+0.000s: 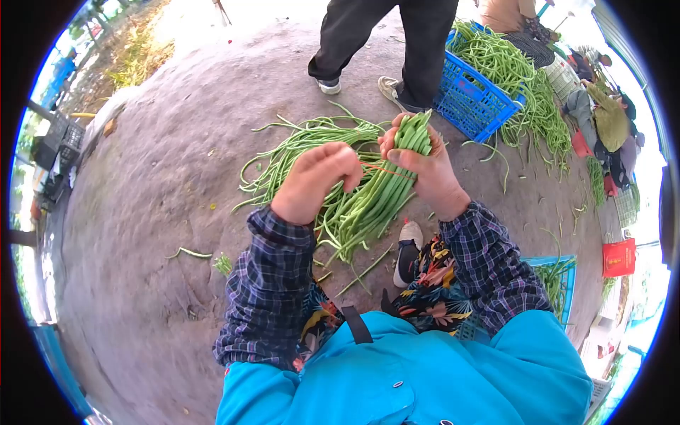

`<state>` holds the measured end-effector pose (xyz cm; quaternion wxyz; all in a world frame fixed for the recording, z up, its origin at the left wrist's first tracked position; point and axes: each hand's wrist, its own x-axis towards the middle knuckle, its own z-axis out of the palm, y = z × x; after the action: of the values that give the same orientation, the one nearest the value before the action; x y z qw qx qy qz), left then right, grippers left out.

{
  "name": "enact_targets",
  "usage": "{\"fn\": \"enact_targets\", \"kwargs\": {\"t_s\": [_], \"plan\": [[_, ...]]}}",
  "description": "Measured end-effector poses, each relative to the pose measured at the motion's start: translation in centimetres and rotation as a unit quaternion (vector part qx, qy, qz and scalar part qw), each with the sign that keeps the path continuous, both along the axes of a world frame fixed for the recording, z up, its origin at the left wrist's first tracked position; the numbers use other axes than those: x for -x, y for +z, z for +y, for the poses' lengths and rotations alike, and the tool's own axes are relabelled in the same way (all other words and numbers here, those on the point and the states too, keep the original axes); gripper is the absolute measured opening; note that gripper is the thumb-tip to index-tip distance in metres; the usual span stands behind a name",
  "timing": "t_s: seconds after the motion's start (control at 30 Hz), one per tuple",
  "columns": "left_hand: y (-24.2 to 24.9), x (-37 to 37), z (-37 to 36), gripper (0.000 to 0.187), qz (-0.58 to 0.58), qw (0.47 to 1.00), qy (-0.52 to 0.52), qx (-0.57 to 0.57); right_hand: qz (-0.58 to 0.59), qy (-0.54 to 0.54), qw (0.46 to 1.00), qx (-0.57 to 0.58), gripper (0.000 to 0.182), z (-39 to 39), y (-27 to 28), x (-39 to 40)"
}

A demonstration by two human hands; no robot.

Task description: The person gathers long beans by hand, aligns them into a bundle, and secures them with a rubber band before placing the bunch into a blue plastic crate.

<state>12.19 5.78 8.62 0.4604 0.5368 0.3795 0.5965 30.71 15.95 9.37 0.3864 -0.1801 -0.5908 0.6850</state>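
My right hand (425, 166) grips the upper end of a bundle of long green beans (382, 197); its fingers and thumb wrap round the stems. The cut ends stick up past the thumb, and the rest hangs down toward my feet. Left of it, my left hand (319, 177) is closed, fingers curled in. A thin orange-red band (379, 168) stretches from those fingers across to the bundle, just below my right thumb. Behind both hands, a loose heap of long beans (287, 157) lies on the ground.
A blue crate (474, 103) heaped with long beans stands at the upper right, with more beans (542, 117) spilling beside it. A person in dark trousers (425, 42) stands in front of me. Another crate (567, 294) sits by my right side, near a red bag (618, 258).
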Motion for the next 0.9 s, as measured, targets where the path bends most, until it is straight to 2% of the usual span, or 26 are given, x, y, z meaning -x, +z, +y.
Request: {"fn": "enact_targets", "kwargs": {"t_s": [0.03,0.07,0.1,0.17,0.23,0.27,0.3,0.33,0.37,0.43,0.47,0.5,0.57,0.6,0.63,0.7,0.73,0.77,0.83,0.9], "plan": [[-1.0,0.8,0.8,0.026,-0.201,0.971,-0.108,-0.065,0.0,0.002,1.0,0.001,0.043,-0.2,-0.1,0.2],[-2.0,1.5,1.6,0.027,-0.385,0.885,-0.238,-0.105,0.018,0.006,1.0,0.013,0.043,-0.3,-0.2,0.3],[-1.7,2.0,1.3,0.027,-0.384,0.886,-0.238,-0.107,0.037,0.011,0.999,0.023,0.043,-0.5,-0.3,0.5],[-0.9,3.1,0.8,0.027,-0.604,0.788,-0.098,-0.072,0.056,0.018,0.998,0.019,0.043,-0.7,0.0,0.8],[-0.3,3.0,0.9,0.029,-0.566,0.81,-0.104,-0.112,0.066,0.016,0.997,0.019,0.043,-0.9,0.6,0.8],[-0.3,1.9,1.1,0.026,-0.438,0.893,0.018,-0.097,0.055,0.019,0.998,-0.006,0.041,-1.0,0.8,0.7],[0.2,0.6,1.4,0.025,-0.295,0.942,0.141,-0.078,0.055,0.022,0.998,-0.008,0.041,-1.2,1.0,0.8],[-0.2,-0.2,2.5,0.035,-0.093,0.954,0.206,-0.198,0.053,0.037,0.997,-0.038,0.04,-1.5,1.3,0.9],[-0.7,-1.0,3.0,0.035,-0.093,0.953,0.21,-0.199,0.051,0.052,0.995,-0.068,0.04,-1.8,1.7,1.0],[0.3,-2.6,3.1,0.04,0.04,0.931,0.336,-0.134,0.041,0.072,0.992,-0.095,0.04,-2.3,2.4,1.0],[-0.5,-2.2,3.7,0.042,-0.007,0.94,0.313,-0.134,0.027,0.083,0.989,-0.121,0.039,-2.5,2.8,1.1],[-0.3,-2.2,3.7,0.042,-0.007,0.94,0.314,-0.132,0.013,0.092,0.985,-0.147,0.039,-2.7,3.0,1.1],[0.1,-2.4,3.7,0.05,-0.214,0.949,0.163,-0.163,0.014,0.085,0.987,-0.136,0.039,-2.8,3.1,1.0],[0.2,-2.1,3.7,0.075,-0.222,0.964,0.083,-0.12,0.033,0.072,0.989,-0.125,0.039,-2.6,3.0,0.9],[0.2,-2.2,3.5,0.075,-0.222,0.964,0.078,-0.121,0.053,0.059,0.99,-0.115,0.038,-2.4,2.9,0.8],[0.7,-3.0,2.5,0.096,-0.199,0.976,-0.071,-0.054,0.086,0.049,0.989,-0.114,0.038,-2.1,3.0,0.7],[1.4,-3.4,2.3,0.108,-0.196,0.977,-0.082,-0.01,0.073,0.032,0.989,-0.121,0.038,-1.9,2.9,0.6],[1.7,-3.7,2.3,0.108,-0.196,0.977,-0.087,-0.006,0.061,0.016,0.99,-0.126,0.037,-1.9,2.8,0.4],[2.0,-4.4,2.4,0.11,-0.085,0.993,-0.068,-0.039,0.034,-0.008,0.986,-0.163,0.037,-1.9,2.8,0.4],[1.9,-4.7,2.3,0.109,-0.111,0.99,-0.076,-0.036,0.005,-0.071,0.962,-0.264,0.037,-1.8,2.9,0.4]]}}
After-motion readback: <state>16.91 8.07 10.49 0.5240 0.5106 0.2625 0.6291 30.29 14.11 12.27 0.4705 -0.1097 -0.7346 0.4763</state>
